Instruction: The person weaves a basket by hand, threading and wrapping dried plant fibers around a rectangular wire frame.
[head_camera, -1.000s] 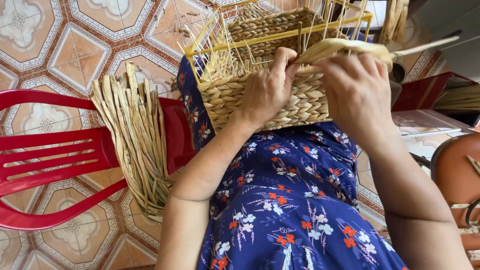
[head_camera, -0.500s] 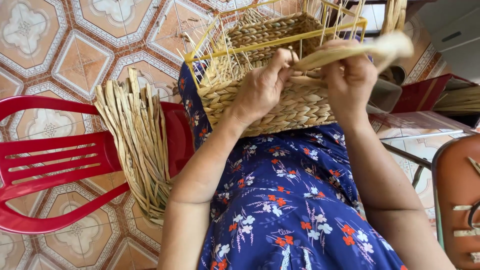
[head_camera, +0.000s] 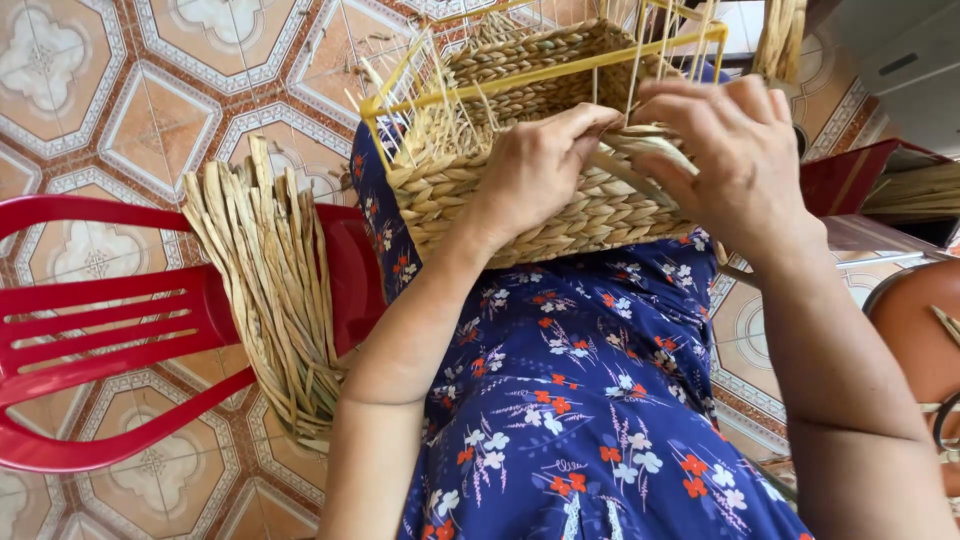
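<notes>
Left hand (head_camera: 535, 165) pinches flat pale straw strand (head_camera: 640, 150) against half-woven straw basket on yellow wire frame (head_camera: 520, 200); right hand (head_camera: 740, 150) grips strand at 3 o'clock.

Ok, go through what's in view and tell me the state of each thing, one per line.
Woven basket: half woven, resting on the lap, yellow wire frame bare above.
Fibre strand: pinched between both hands at the weave's top edge.
Left hand: fingers curled on the basket wall.
Right hand: fingers closed on the strand.
Bundle of dried fibre: loose, draped over the red plastic chair.
</notes>
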